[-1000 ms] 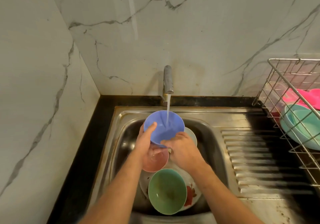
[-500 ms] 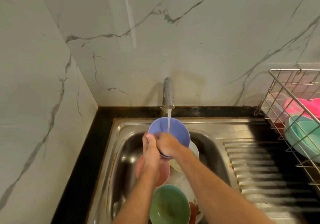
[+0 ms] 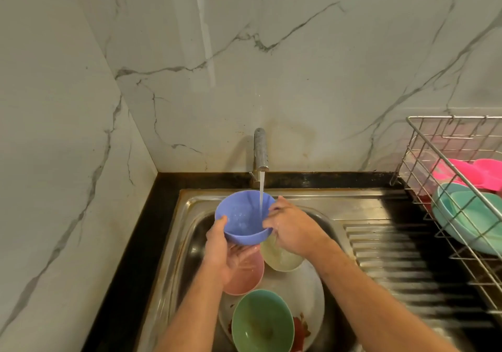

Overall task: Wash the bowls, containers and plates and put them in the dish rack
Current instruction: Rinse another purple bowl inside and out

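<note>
While both hands' fingers grasp the blue bowl, the left hand hides the pink bowl.

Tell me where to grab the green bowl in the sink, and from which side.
Take the green bowl by its rim, from above on the near-right side, thumb inside. It sits mouth-up on the flowered plate, its rim exposed; the pink bowl crowds its far-left edge.

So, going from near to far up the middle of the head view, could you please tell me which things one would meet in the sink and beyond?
Green bowl → pink bowl → blue bowl, held by the left hand and right hand under the water → tap → marble wall.
</note>
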